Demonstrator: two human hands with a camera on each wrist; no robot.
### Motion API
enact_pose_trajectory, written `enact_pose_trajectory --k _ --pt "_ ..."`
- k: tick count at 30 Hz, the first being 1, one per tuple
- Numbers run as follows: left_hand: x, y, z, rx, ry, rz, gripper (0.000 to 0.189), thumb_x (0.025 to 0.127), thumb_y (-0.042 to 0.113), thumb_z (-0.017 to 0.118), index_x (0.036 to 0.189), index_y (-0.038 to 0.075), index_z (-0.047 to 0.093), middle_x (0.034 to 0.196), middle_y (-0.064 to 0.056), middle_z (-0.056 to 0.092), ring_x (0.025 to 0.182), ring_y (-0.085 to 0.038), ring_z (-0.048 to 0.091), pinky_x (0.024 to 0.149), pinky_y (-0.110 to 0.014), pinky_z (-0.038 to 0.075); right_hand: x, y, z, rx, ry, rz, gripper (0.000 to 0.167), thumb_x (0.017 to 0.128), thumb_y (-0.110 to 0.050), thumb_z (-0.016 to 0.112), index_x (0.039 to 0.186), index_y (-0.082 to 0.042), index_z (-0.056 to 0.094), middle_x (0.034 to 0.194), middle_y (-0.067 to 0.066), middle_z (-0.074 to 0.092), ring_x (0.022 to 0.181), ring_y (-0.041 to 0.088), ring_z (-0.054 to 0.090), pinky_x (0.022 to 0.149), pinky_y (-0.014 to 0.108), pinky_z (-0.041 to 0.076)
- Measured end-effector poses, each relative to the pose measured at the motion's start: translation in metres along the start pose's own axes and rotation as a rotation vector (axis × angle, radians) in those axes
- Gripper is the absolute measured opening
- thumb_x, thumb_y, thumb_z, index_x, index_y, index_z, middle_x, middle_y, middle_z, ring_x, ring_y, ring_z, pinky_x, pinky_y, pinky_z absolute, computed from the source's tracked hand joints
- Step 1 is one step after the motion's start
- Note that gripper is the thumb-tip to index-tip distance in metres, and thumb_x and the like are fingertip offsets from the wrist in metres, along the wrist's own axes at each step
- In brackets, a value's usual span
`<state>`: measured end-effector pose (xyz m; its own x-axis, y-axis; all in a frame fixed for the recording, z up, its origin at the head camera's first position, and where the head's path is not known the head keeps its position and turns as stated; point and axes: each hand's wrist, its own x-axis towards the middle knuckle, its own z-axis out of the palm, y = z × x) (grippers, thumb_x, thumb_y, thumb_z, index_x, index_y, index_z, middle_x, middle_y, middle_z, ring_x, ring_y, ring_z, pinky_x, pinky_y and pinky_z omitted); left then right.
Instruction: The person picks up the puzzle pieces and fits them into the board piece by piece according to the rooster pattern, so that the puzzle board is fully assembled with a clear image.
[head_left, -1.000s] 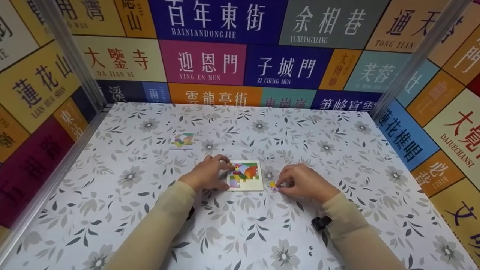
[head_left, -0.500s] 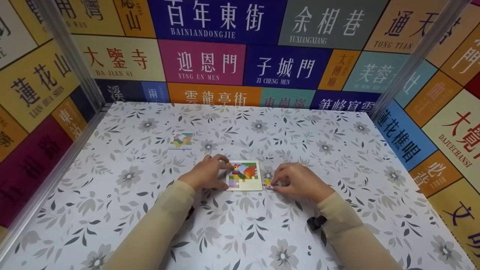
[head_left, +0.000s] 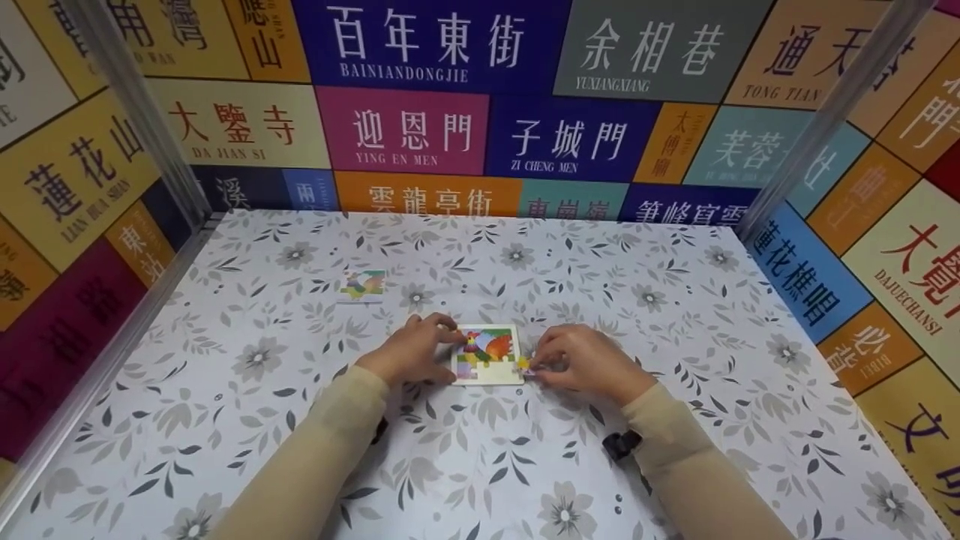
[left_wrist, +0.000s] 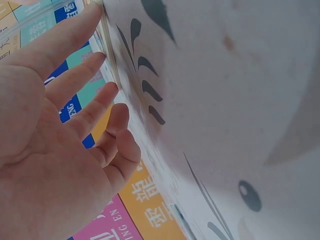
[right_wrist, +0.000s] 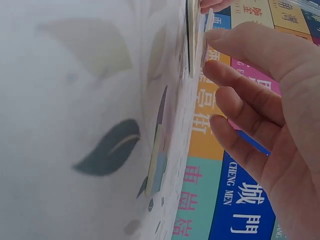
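Note:
A shallow white-rimmed jigsaw tray [head_left: 499, 376] with a part-filled rooster picture lies mid-table in the head view; a pale bare area shows at its lower right. My left hand [head_left: 414, 351] rests at its left side, thumb low and fingers higher up. In the left wrist view, the fairly straight fingertips touch the edge of the tray [left_wrist: 111, 47], while the last fingers bend. My right hand [head_left: 589, 364] pinches a small yellow and purple puzzle piece [head_left: 523, 364] between thumb and index finger, right at the tray's right rim. Its other fingers curl loosely.
Farther back to the left lies a square rooster picture card [head_left: 363, 286]. In the right wrist view, a thin multicoloured flat piece [right_wrist: 157, 167] lies on the table below my fingers. Printed sign panels [head_left: 420, 135] wall in the flower-patterned table [head_left: 300, 450].
My right hand has moved left with the puzzle piece, from beside the tray to its right rim. The left hand keeps its place on the tray.

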<state>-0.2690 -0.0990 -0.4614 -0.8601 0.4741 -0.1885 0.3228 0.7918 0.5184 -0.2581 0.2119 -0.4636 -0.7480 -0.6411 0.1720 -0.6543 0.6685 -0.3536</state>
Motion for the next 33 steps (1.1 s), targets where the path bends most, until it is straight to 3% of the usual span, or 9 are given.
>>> enact_pose_trajectory --k 9,16,27,33 --pt "-0.004 -0.004 0.007 0.008 0.011 0.046 0.057 0.085 0.024 0.087 0.138 0.023 0.068 0.154 -0.007 0.048 0.135 -0.037 0.042 0.108 -0.052 0.045 0.003 -0.011 0.008 0.04 -0.008 0.006 0.008 0.086 -0.027 0.085 0.093 -0.023 0.084 0.099 -0.011 0.072 0.094 0.007 0.065 0.088 0.035 0.056" --pt "-0.002 -0.001 0.003 0.015 0.001 0.018 0.059 0.085 0.024 0.087 0.14 0.025 0.067 0.155 -0.005 0.048 0.138 -0.035 0.041 0.112 -0.05 0.042 0.01 -0.016 0.01 0.014 -0.002 0.032 0.008 0.087 -0.032 0.085 0.093 -0.028 0.083 0.099 -0.016 0.07 0.093 0.004 0.064 0.087 0.034 0.055" --pt "0.0 0.002 -0.002 0.022 -0.007 -0.001 0.061 0.085 0.024 0.086 0.142 0.025 0.065 0.157 -0.003 0.046 0.142 -0.035 0.038 0.114 -0.05 0.04 0.024 -0.025 0.011 -0.024 -0.048 -0.03 0.01 0.088 -0.031 0.083 0.096 -0.025 0.084 0.103 -0.008 0.073 0.098 0.012 0.067 0.091 0.035 0.055" --pt "0.0 0.002 -0.001 0.021 -0.001 -0.002 0.06 0.085 0.024 0.087 0.141 0.025 0.066 0.156 -0.003 0.046 0.14 -0.034 0.04 0.113 -0.05 0.041 0.028 -0.029 0.016 -0.045 -0.035 -0.077 0.008 0.088 -0.027 0.083 0.096 -0.024 0.085 0.103 -0.006 0.074 0.094 0.013 0.066 0.087 0.035 0.055"
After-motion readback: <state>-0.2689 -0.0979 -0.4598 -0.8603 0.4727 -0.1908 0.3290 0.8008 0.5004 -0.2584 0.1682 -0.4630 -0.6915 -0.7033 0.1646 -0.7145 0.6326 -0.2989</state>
